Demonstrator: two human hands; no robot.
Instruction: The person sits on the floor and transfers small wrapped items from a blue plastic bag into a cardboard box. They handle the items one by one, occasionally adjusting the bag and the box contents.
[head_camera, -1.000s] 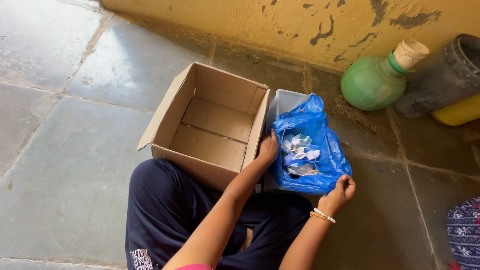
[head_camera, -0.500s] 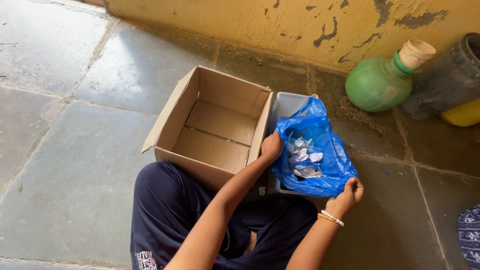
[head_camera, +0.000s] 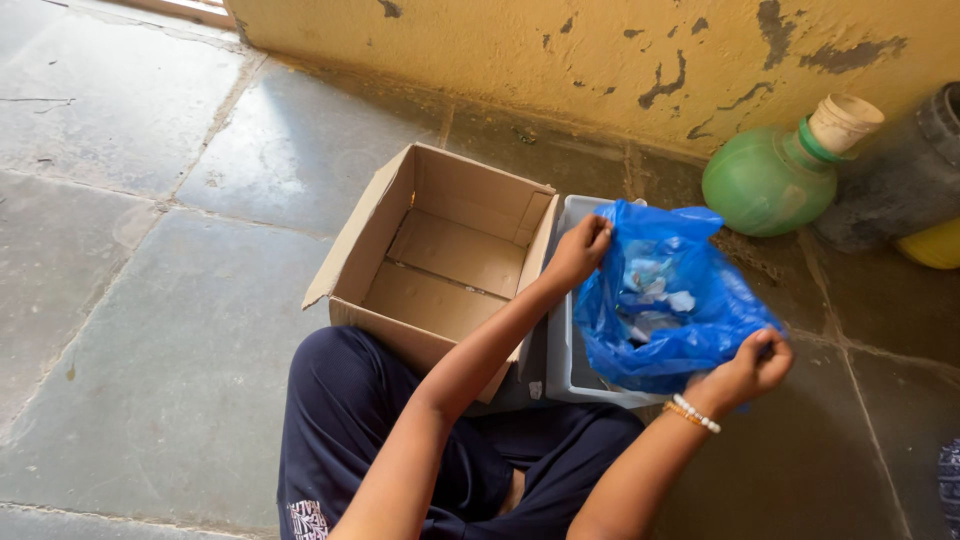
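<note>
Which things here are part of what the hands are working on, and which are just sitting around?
In hand:
- crinkled blue plastic bag of small pieces, gripped by left hand and right hand
- grey plastic tub under the bag
- open brown cardboard box, empty, beside it

Lying about:
- round green plastic jug
- dark grey container
- yellow vessel

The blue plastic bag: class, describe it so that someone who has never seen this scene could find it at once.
Start at the yellow wall and drop to the open cardboard box on the stone floor. Just right of it sits a grey tub, and the blue plastic bag lies in that. It is the only crinkled, bright blue thing, gripped at its rim by the left hand and right hand.
</note>
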